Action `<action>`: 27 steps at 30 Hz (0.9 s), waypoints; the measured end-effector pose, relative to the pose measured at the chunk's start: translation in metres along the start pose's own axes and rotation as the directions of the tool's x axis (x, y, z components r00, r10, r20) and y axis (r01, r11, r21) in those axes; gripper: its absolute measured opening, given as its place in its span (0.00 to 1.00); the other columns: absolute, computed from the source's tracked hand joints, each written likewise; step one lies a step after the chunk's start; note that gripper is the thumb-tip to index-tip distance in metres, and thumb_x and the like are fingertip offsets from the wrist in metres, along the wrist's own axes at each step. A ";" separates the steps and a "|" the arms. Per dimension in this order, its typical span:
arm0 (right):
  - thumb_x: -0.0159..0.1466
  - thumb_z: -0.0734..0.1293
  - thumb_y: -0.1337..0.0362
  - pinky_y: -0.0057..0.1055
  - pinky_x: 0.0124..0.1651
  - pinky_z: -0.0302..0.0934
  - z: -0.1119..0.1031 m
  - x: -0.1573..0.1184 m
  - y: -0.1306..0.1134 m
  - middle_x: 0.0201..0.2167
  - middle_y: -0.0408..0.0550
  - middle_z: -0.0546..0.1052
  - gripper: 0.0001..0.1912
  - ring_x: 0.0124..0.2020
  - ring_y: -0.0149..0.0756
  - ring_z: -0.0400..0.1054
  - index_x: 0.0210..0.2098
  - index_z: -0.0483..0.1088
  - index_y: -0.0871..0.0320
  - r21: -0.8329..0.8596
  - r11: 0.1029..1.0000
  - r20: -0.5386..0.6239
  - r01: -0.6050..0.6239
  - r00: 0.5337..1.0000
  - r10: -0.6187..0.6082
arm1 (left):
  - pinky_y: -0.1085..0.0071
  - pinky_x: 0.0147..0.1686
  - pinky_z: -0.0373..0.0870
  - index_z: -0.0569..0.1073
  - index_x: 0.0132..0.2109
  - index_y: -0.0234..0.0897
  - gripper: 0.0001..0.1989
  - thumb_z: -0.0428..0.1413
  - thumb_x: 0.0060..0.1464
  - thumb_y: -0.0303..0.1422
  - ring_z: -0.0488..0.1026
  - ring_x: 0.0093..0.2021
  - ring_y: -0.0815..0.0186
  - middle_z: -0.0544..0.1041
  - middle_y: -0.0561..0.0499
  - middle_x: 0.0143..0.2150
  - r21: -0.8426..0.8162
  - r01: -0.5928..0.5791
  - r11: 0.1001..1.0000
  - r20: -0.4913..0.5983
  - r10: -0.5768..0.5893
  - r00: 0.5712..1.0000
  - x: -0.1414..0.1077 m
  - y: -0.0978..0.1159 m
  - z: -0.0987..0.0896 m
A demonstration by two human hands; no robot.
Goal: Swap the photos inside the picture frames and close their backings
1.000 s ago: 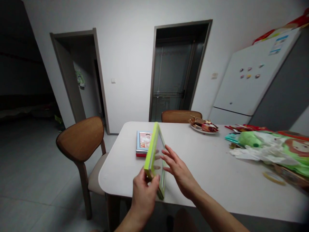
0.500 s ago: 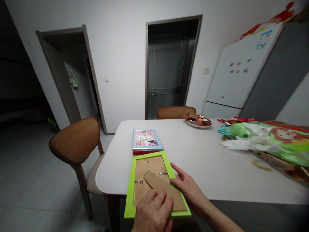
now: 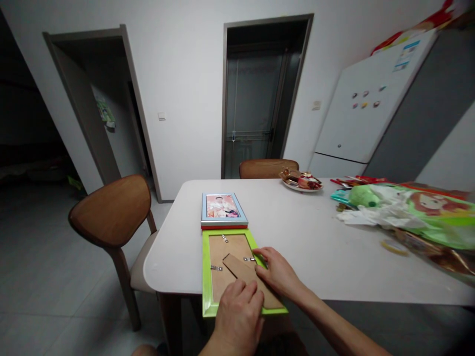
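Note:
A lime-green picture frame point(image 3: 206, 282) lies face down, its brown backing board and slanted stand leg showing. Small metal clips point(image 3: 216, 268) sit around the backing. My left hand point(image 3: 239, 309) grips the near edge, fingers closed over the top beside the stand leg. On the right edge is my right hand point(image 3: 278, 272), its fingertips at the right clip and its thumb near the stand leg. The near part of the frame juts past the table's front edge. Just beyond it, a light-blue picture frame point(image 3: 243, 215) with a pink picture rests on something red.
Around the white table point(image 3: 282, 232) stand wooden chairs point(image 3: 111, 212). A plate of wrapped items point(image 3: 302, 185) is at the back. To the right lie a green printed bag point(image 3: 445, 222), crumpled white tissue point(image 3: 382, 217) and a roll of tape point(image 3: 394, 248). A fridge point(image 3: 363, 109) stands behind.
The green frame has straightened and sits flatter, closer against the blue frame. My right hand's fingers have moved inward over its right edge to the clip. The camera view has shifted slightly.

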State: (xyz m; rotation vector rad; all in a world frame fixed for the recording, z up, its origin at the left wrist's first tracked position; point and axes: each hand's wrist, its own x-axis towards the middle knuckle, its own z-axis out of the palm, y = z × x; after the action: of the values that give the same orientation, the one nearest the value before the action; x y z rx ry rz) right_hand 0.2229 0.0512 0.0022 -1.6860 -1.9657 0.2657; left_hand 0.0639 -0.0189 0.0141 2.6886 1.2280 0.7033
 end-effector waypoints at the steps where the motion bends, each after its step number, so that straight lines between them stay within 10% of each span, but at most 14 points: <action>1: 0.49 0.59 0.68 0.32 0.50 0.53 0.000 0.002 0.000 0.42 0.54 0.68 0.21 0.44 0.38 0.62 0.43 0.67 0.62 -0.010 1.000 -0.002 0.012 1.000 -0.012 | 0.60 0.45 0.64 0.67 0.44 0.39 0.18 0.56 0.43 0.28 0.65 0.43 0.58 0.70 0.50 0.47 -0.041 0.016 0.999 0.022 -0.015 1.000 -0.003 -0.004 -0.005; 10: 0.52 0.57 0.71 0.27 0.46 0.54 0.002 0.015 -0.013 0.41 0.51 0.69 0.15 0.41 0.35 0.62 0.36 0.71 0.60 -0.075 0.993 0.020 0.090 0.996 -0.089 | 0.53 0.53 0.52 0.64 0.47 0.32 0.30 0.61 0.37 0.41 0.54 0.56 0.52 0.60 0.37 0.55 -0.226 0.132 0.965 0.042 -0.126 0.991 -0.033 -0.070 -0.016; 21: 0.55 0.58 0.67 0.29 0.42 0.54 0.003 0.011 -0.020 0.38 0.50 0.71 0.13 0.39 0.36 0.62 0.38 0.70 0.58 -0.129 0.987 -0.061 0.100 0.992 -0.109 | 0.58 0.49 0.57 0.66 0.35 0.38 0.21 0.64 0.31 0.28 0.61 0.50 0.55 0.68 0.45 0.48 -0.324 0.115 0.939 -0.019 -0.128 0.992 -0.035 -0.061 -0.019; 27: 0.56 0.60 0.65 0.28 0.43 0.52 0.018 0.008 -0.066 0.34 0.46 0.73 0.10 0.38 0.33 0.61 0.35 0.72 0.56 0.070 0.940 0.060 0.335 0.939 -0.339 | 0.62 0.45 0.59 0.65 0.33 0.38 0.18 0.63 0.32 0.25 0.63 0.45 0.58 0.69 0.49 0.44 -0.342 0.125 0.932 -0.029 -0.143 0.989 -0.034 -0.054 -0.022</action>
State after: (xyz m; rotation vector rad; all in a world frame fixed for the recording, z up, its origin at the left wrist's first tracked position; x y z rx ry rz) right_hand 0.1565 0.0490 0.0204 -1.2883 -2.2353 0.2559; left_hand -0.0027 -0.0098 0.0065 2.2983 1.1647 0.8817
